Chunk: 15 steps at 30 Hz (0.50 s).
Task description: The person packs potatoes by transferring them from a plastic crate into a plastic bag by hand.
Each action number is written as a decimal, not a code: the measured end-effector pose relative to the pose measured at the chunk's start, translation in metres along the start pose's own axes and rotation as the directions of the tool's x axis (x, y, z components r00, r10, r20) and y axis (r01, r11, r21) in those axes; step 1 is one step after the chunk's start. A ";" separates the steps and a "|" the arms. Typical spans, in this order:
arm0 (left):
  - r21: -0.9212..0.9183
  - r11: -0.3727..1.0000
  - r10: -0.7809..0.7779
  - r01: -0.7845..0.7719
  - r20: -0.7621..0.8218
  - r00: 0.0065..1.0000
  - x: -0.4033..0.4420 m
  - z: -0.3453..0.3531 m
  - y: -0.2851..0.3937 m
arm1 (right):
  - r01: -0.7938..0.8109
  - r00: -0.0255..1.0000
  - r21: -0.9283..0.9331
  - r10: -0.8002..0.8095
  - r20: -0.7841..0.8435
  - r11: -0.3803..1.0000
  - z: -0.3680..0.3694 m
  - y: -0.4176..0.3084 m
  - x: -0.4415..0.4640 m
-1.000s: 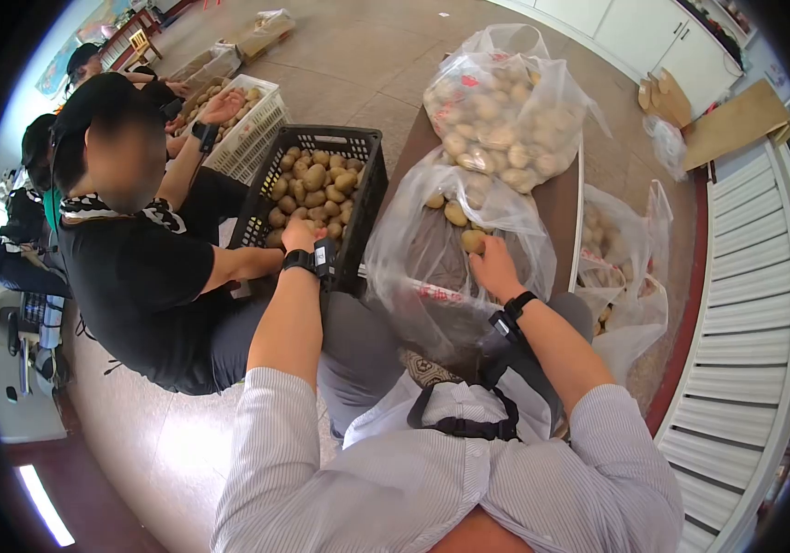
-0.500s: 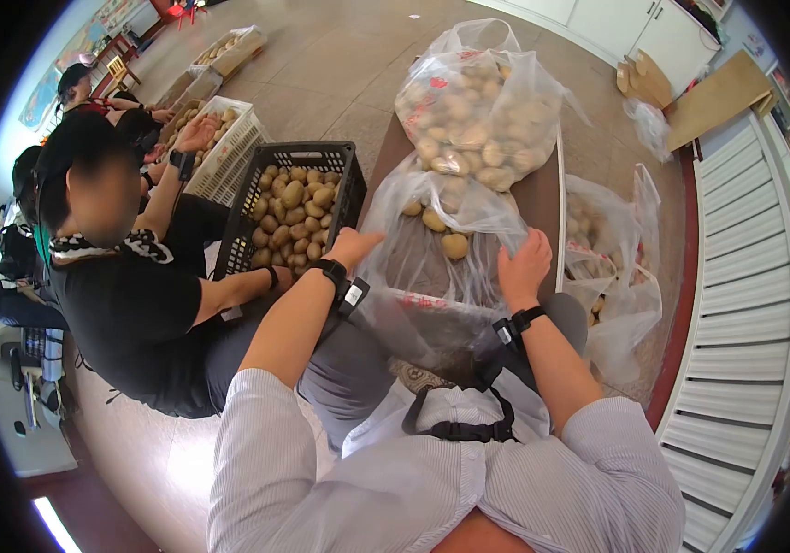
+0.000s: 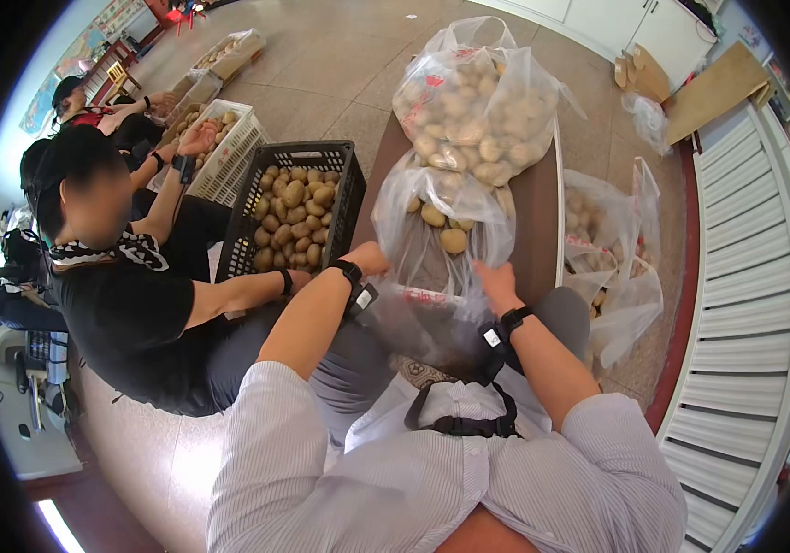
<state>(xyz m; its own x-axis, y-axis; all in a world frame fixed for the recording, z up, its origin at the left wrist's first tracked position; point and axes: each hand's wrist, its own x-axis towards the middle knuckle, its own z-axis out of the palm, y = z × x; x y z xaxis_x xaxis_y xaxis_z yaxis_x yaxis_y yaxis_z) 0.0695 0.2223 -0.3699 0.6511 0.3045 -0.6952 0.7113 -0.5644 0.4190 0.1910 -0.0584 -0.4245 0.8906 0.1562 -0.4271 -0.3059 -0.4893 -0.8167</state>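
A clear plastic bag (image 3: 413, 241) lies on the brown board in front of me, with several potatoes (image 3: 453, 241) at its far end. My left hand (image 3: 370, 259) is closed on the bag's left edge. On the opposite edge, my right hand (image 3: 498, 284) pinches the plastic. Between my hands the film hangs loose toward my lap, with red print showing on it. Just beyond stands a large clear bag full of potatoes (image 3: 473, 115), touching the far end of the one I hold.
A black crate of potatoes (image 3: 353, 175) stands at my left, beside a seated person in black (image 3: 128, 313). White crates (image 3: 238, 138) are farther back. More filled plastic bags (image 3: 612, 240) lie right of the brown board (image 3: 535, 244), near a white radiator (image 3: 736, 304).
My hands have come closer together, the right moving left and slightly down, the left slightly right and down. The bag's opening has narrowed between them.
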 end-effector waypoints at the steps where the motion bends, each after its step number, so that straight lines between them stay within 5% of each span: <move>1: 0.000 1.000 0.003 -0.003 -0.002 1.000 -0.004 0.001 0.004 | -0.038 0.993 0.071 0.030 0.111 0.997 0.003 0.004 0.000; 2: -0.059 0.998 0.030 -0.029 0.008 1.000 -0.007 0.001 0.007 | -0.035 0.994 0.073 0.027 0.109 0.997 0.002 0.002 -0.006; 4: -0.117 0.991 0.060 -0.058 0.014 0.998 -0.014 0.003 0.013 | -0.193 0.908 0.247 0.077 0.413 0.950 -0.006 -0.008 -0.022; 7: -0.260 0.965 0.014 -0.027 -0.052 0.999 -0.018 0.007 0.014 | -0.244 0.914 0.355 0.092 0.394 0.902 0.001 0.004 -0.022; 10: -0.192 0.956 0.208 -0.223 -0.097 0.973 -0.003 0.011 0.002 | -0.234 0.900 0.307 0.086 0.427 0.922 -0.004 0.010 -0.021; 13: -0.346 0.917 0.160 -0.201 -0.144 0.977 -0.016 0.009 0.015 | -0.196 0.900 0.319 0.041 0.434 0.927 -0.013 0.003 -0.029; 15: -0.665 0.745 -0.051 -0.041 -0.118 0.992 -0.046 0.001 0.035 | -0.165 0.904 0.316 0.015 0.428 0.934 -0.023 -0.005 -0.036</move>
<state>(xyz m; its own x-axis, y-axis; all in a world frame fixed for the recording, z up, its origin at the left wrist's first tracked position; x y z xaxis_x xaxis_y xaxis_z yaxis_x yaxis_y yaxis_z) 0.0642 0.1875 -0.3236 0.6405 0.4216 -0.6419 0.6798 0.0776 0.7293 0.1681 -0.0812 -0.3959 0.6565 0.5008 -0.5641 -0.5388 -0.2120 -0.8153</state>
